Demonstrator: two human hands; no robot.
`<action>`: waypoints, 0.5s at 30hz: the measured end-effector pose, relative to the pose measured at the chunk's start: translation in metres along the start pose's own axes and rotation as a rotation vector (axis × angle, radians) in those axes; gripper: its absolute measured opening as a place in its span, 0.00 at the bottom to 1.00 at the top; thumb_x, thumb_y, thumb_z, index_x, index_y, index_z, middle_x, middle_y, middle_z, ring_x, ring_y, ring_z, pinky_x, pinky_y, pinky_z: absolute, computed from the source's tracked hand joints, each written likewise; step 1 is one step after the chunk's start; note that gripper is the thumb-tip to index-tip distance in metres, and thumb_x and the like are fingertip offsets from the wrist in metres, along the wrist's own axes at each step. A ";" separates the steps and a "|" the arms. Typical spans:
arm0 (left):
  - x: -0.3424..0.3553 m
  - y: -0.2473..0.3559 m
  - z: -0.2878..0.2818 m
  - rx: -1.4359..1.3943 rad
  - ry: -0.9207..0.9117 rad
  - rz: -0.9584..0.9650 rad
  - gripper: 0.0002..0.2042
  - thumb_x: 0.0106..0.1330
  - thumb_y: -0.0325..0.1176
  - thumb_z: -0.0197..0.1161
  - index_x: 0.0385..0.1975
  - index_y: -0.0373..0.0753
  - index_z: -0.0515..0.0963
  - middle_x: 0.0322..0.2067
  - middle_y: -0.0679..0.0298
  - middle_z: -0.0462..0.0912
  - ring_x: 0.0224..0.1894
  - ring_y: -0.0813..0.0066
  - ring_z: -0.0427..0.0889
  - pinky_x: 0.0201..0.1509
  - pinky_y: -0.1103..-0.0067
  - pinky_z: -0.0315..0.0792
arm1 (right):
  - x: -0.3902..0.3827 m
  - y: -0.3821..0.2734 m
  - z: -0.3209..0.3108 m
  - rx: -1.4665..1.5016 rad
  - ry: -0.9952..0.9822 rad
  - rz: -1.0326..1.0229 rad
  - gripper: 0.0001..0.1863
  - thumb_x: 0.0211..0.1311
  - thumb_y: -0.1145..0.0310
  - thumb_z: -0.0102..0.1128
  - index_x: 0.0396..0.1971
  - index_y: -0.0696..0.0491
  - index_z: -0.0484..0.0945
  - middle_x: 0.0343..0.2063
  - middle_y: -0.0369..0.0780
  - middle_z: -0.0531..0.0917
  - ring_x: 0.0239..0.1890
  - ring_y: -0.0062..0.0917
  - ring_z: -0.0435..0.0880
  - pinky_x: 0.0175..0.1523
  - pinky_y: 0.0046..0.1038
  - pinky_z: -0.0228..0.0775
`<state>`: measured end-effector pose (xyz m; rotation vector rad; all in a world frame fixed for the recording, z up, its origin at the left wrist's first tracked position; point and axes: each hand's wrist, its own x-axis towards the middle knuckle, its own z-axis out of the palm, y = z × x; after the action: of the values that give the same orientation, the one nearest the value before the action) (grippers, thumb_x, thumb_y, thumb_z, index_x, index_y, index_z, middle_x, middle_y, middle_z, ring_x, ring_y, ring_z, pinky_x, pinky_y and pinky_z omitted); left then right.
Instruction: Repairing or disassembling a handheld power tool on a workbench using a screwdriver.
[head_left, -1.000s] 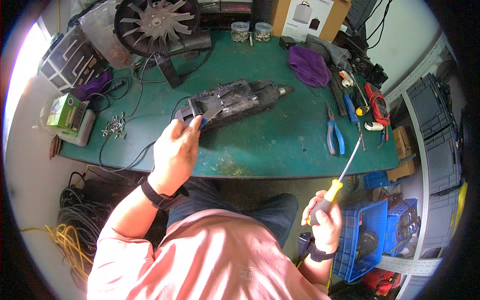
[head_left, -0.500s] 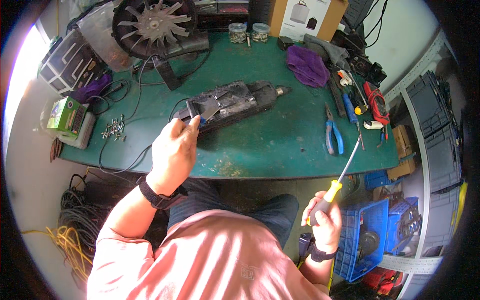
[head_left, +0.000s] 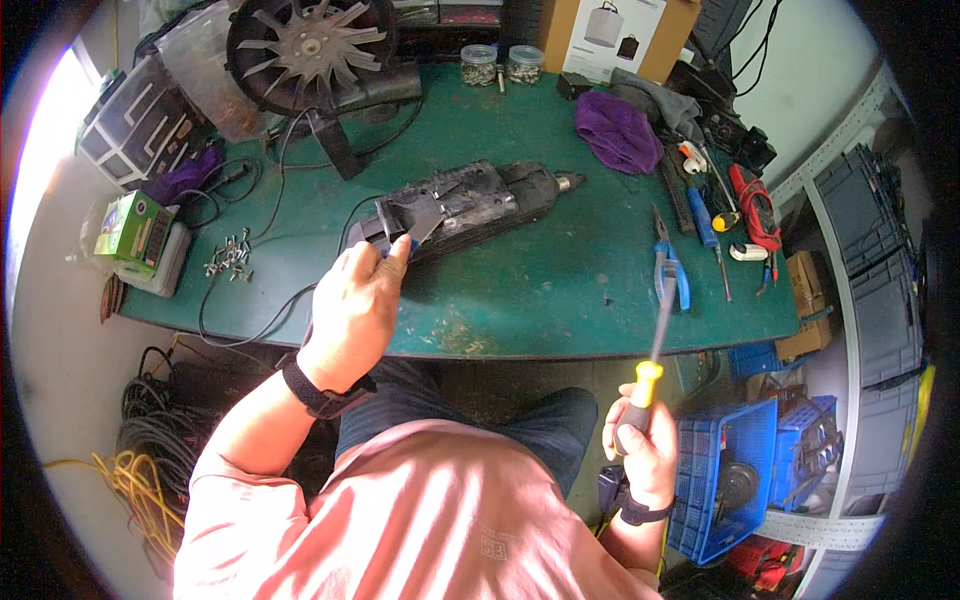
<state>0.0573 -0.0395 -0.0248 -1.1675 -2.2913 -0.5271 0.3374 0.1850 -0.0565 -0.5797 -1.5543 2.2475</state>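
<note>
A long black device (head_left: 470, 205) with a metal tip at its right end lies on the green workbench (head_left: 480, 310). At its left end, the fingers of my left hand (head_left: 352, 305) are closed on a blue-handled scraper (head_left: 430, 222); its flat metal blade rests against the device's upper side. My right hand (head_left: 645, 455) grips a yellow-and-dark-handled screwdriver (head_left: 648, 374) beyond the bench's front edge. The screwdriver's shaft points up and away, blurred, and overlaps the blue-handled pliers (head_left: 670, 275) in the picture.
Loose screws (head_left: 230, 255) lie at the left, near a green box (head_left: 135, 230). A fan (head_left: 310, 48) and two jars (head_left: 478, 65) stand at the back. A purple cloth (head_left: 615, 132) and several tools lie at the right. Blue crates (head_left: 720, 480) sit below.
My right hand has swung the screwdriver's tip leftward, from beside the other tools to over the pliers. My left hand keeps its grip on the scraper, barely shifted.
</note>
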 end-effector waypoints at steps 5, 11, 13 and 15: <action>-0.002 -0.003 0.007 -0.093 -0.001 -0.042 0.19 0.58 0.22 0.59 0.51 0.34 0.77 0.26 0.57 0.67 0.28 0.60 0.72 0.31 0.70 0.70 | 0.009 -0.017 0.012 -0.514 -0.052 -0.030 0.24 0.57 0.74 0.62 0.54 0.61 0.72 0.31 0.34 0.78 0.31 0.16 0.75 0.36 0.19 0.69; -0.003 -0.004 0.010 -0.249 0.021 -0.114 0.19 0.61 0.20 0.59 0.53 0.37 0.76 0.28 0.55 0.68 0.28 0.58 0.71 0.32 0.70 0.68 | 0.025 -0.047 0.036 -0.738 -0.045 -0.124 0.24 0.55 0.75 0.65 0.53 0.62 0.74 0.33 0.36 0.81 0.35 0.20 0.80 0.44 0.23 0.72; -0.002 -0.003 0.011 -0.256 0.003 -0.143 0.18 0.62 0.19 0.59 0.53 0.36 0.76 0.28 0.55 0.68 0.28 0.58 0.70 0.33 0.70 0.68 | 0.036 -0.048 0.034 -0.977 -0.071 -0.299 0.26 0.56 0.72 0.67 0.54 0.62 0.73 0.39 0.48 0.82 0.41 0.33 0.83 0.47 0.30 0.74; -0.004 -0.004 0.017 -0.279 0.027 -0.165 0.18 0.61 0.20 0.60 0.53 0.36 0.76 0.29 0.54 0.69 0.29 0.57 0.71 0.33 0.69 0.68 | 0.047 -0.063 0.051 -1.045 -0.094 -0.416 0.25 0.55 0.72 0.67 0.53 0.62 0.73 0.41 0.53 0.81 0.42 0.43 0.81 0.49 0.36 0.73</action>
<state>0.0518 -0.0355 -0.0411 -1.0914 -2.3567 -0.9440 0.2737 0.1893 0.0124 -0.3253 -2.5574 1.0556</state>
